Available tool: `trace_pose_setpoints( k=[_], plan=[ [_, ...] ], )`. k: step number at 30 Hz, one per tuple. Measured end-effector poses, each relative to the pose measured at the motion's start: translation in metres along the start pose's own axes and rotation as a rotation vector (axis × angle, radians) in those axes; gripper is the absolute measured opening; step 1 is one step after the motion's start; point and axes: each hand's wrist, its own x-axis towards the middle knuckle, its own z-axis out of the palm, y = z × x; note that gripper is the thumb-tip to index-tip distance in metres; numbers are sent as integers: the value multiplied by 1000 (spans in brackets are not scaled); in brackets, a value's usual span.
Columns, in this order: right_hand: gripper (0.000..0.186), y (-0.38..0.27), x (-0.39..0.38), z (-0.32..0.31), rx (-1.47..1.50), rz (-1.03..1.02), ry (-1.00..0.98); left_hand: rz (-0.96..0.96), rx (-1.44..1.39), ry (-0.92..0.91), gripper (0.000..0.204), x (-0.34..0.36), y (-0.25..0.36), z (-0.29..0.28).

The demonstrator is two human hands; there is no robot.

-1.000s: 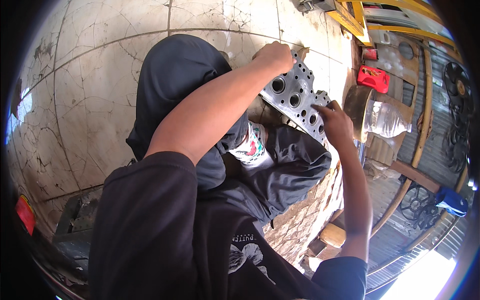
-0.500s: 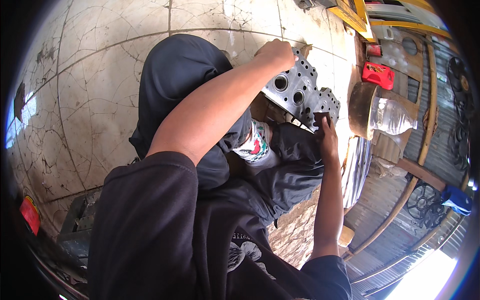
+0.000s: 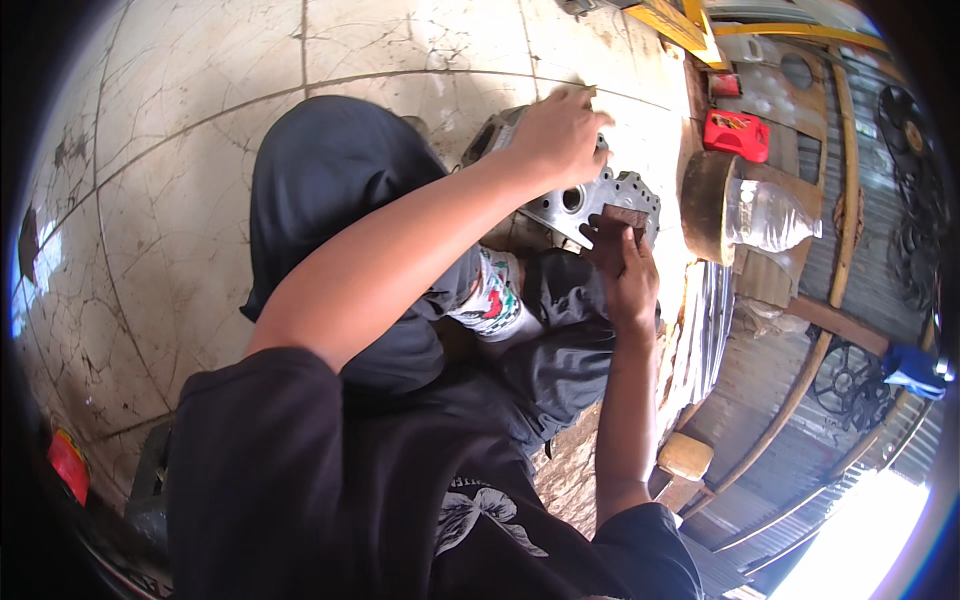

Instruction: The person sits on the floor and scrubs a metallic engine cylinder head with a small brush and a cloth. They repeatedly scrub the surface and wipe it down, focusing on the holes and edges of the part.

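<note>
A grey metal engine cylinder head [image 3: 600,190] with round bores and small holes lies on the floor beyond my bent legs. My left hand [image 3: 565,135] is over its far left part, fingers apart and slightly blurred, hiding some of the surface. I see nothing held in that hand. My right hand [image 3: 634,282] pinches a brown folded piece of sandpaper [image 3: 608,238] at the near right end of the cylinder head. The sandpaper covers part of that end; whether it touches the metal I cannot tell.
Cracked pale tiles [image 3: 190,220] stretch to the left. On the right stand a round wooden block [image 3: 708,205], a clear plastic bottle [image 3: 770,215] and a red plastic container [image 3: 737,136]. Farther right are corrugated metal sheets [image 3: 770,440] and black fan wheels [image 3: 850,385].
My left hand has come off the cylinder head's far edge and its fingers have spread. My right hand has drawn the sandpaper nearer to me. The view has shifted slightly.
</note>
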Motion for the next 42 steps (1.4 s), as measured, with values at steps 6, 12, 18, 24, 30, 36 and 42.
trace_pose_setpoints(
  k=[6,12,18,24,30,36,42],
  plan=[
    [28,-30,-15,13,801,204,229,-252,-834,-852,37,3,19,-35],
    [31,-42,-16,26,600,197,420,-186,-1114,-814,32,3,17,-49],
    [35,-64,-27,30,764,197,428,-225,-988,-799,23,4,20,-53],
    [30,-56,-31,28,738,137,699,-257,-1093,-759,23,10,22,-60],
    [17,-41,-40,16,826,-5,504,-294,-1393,-1499,33,3,29,-65],
    [31,-45,-41,5,847,48,378,-251,-1250,-1205,31,-10,35,-47],
    [53,-53,-43,11,1127,-67,434,-210,-1230,-829,34,-13,40,-42]
  ],
)
